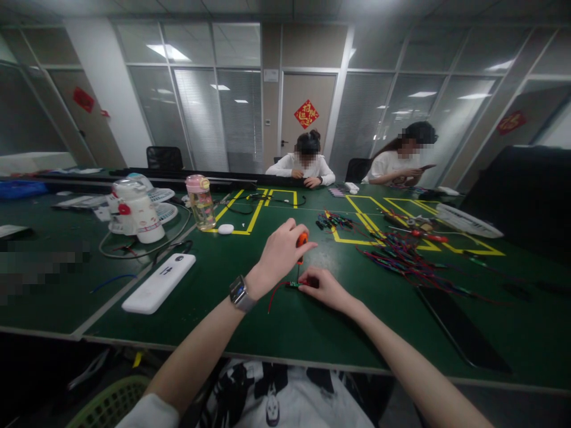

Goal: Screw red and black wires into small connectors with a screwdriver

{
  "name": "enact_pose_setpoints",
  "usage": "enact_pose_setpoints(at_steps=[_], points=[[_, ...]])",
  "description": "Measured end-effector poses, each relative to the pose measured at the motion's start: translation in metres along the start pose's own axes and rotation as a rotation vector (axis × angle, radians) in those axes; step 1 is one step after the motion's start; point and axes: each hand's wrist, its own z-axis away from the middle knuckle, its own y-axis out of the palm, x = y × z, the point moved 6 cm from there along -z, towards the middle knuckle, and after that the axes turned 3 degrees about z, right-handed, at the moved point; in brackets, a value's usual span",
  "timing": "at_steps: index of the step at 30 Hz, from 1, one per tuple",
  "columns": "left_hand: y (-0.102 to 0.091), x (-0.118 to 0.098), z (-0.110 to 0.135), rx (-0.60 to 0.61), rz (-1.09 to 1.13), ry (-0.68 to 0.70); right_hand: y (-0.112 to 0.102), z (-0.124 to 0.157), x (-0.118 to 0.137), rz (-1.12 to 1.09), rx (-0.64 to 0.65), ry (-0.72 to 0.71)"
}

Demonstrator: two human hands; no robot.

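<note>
My left hand (277,252), with a watch on its wrist, is closed around the orange handle of a screwdriver (303,239). The screwdriver stands upright, its thin shaft pointing down at a small green connector (293,285) on the table. Whether the tip sits in a screw is too small to tell. My right hand (328,289) pinches the connector's right end between thumb and fingers. A red wire (271,299) runs from the connector's left side and curves toward me.
Several wired connectors (401,258) lie heaped at right, near a black phone (461,327). A white power bank (160,282), a pink-lidded bottle (200,205) and a white jug (140,211) stand or lie at left. Two people sit across the green table (250,333).
</note>
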Motion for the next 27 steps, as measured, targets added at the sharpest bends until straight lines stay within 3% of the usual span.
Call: enact_pose_setpoints(at_steps=[4, 9, 11, 15, 19, 24, 27], points=[[0.004, 0.01, 0.003, -0.113, 0.373, 0.013, 0.0, 0.0, 0.0, -0.005, 0.007, 0.018], [0.018, 0.013, 0.008, -0.067, 0.8, -0.058, 0.001, -0.001, -0.001, -0.007, -0.002, 0.009], [0.018, 0.014, 0.009, -0.115, 0.791, -0.084, 0.002, -0.001, -0.003, -0.009, -0.002, 0.004], [0.012, 0.013, 0.011, -0.251, 0.561, -0.059, 0.002, 0.0, -0.006, -0.011, -0.01, 0.002], [0.009, 0.005, 0.013, -0.22, 0.419, 0.027, 0.002, 0.0, -0.005, -0.005, -0.01, -0.002], [0.023, 0.012, 0.008, -0.02, 0.811, -0.075, 0.002, -0.001, -0.004, -0.006, -0.011, -0.007], [0.026, 0.019, 0.005, -0.052, 0.854, -0.139, 0.002, 0.0, -0.003, 0.0, -0.014, -0.017]])
